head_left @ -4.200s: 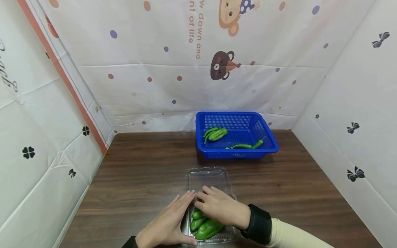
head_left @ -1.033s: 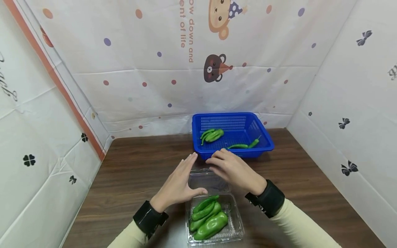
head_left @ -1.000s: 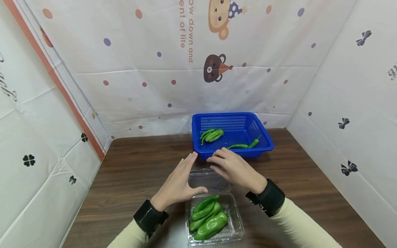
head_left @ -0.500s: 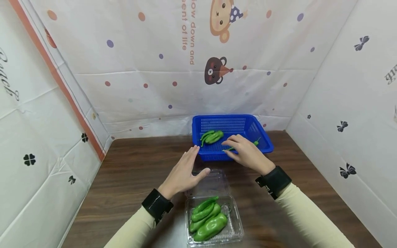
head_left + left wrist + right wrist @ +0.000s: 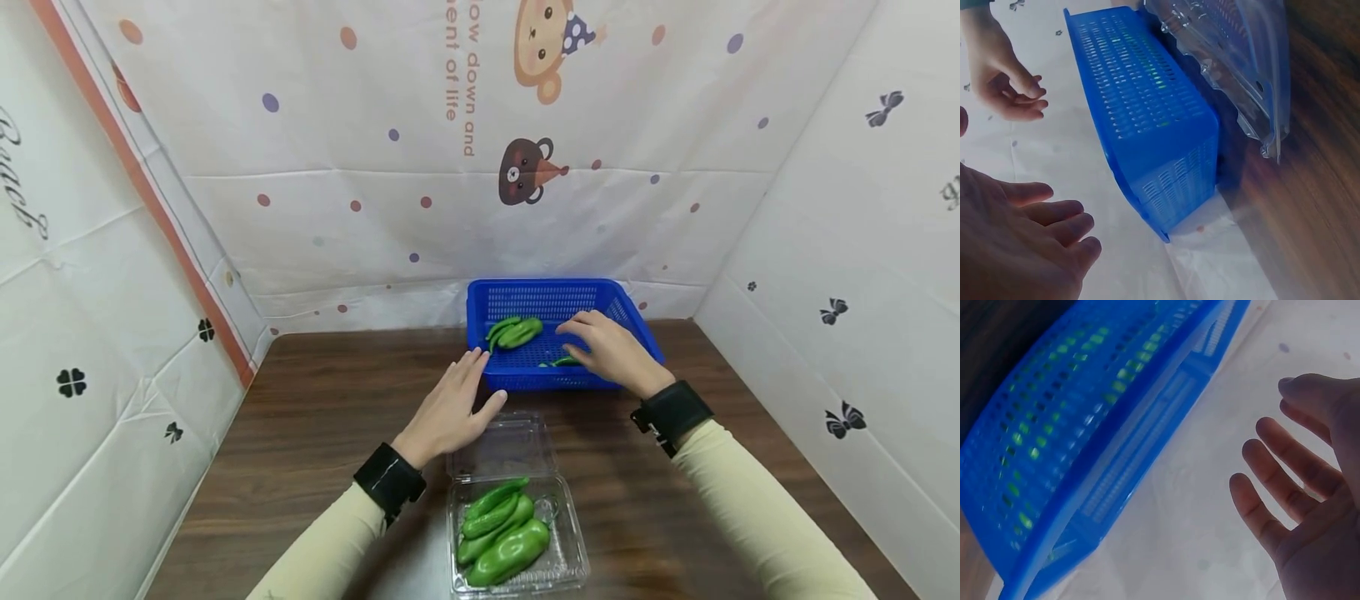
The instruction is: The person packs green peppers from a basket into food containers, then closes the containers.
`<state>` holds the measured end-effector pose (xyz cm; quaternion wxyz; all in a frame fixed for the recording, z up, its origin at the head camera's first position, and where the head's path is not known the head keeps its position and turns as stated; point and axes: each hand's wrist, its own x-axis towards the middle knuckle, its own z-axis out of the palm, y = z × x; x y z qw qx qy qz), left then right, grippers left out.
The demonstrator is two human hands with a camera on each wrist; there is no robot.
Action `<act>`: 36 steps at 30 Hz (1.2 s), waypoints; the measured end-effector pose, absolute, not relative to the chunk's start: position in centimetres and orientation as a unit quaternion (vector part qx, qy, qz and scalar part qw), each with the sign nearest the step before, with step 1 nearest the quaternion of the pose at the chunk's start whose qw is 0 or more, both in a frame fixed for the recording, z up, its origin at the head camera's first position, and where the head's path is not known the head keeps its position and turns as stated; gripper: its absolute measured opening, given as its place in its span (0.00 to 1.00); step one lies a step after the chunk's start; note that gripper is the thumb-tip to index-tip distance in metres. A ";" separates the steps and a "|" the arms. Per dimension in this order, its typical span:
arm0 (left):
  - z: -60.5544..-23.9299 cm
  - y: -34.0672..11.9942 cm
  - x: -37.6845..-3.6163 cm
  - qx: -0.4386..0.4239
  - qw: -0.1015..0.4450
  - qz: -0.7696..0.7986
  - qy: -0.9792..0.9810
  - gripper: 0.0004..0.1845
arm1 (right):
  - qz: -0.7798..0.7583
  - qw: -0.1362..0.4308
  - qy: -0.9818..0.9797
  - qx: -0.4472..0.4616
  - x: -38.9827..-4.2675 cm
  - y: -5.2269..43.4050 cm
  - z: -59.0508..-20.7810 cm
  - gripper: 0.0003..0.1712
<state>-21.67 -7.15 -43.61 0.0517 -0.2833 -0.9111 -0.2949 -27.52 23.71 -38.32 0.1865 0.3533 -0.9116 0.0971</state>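
Observation:
Over the right part of the blue basket hovers my right hand. Its fingers are loosely bent with nothing between them, as the right wrist view confirms. A slim green pepper shows partly beneath it; the rest is hidden. Several green peppers lie at the basket's left. My left hand is spread, fingers extended near the basket's front left corner; contact with the rim cannot be told. Closer to me, a clear plastic clamshell box holds several green peppers. Its lid lies folded back toward the basket.
A brown wooden table carries both containers. Patterned white cloth hangs behind the table and along both sides. The basket stands close to the back cloth.
Earlier both hands were over the clamshell box. Since then my right hand has moved forward and right, over the basket. My left hand has moved forward beside the lid.

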 end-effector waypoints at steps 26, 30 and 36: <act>-43.3 -6.6 -23.6 -0.281 0.056 -0.257 -0.923 0.37 | 0.010 -0.048 -0.965 0.258 -34.8 26.9 -37.6 0.13; -43.4 -6.6 -23.6 -0.279 0.050 -0.255 -0.925 0.37 | -0.001 -0.089 -0.968 0.235 -35.3 26.9 -37.7 0.13; -43.5 -6.7 -23.5 -0.275 0.040 -0.252 -0.927 0.37 | -0.004 -0.121 -0.967 0.225 -35.8 26.8 -37.8 0.14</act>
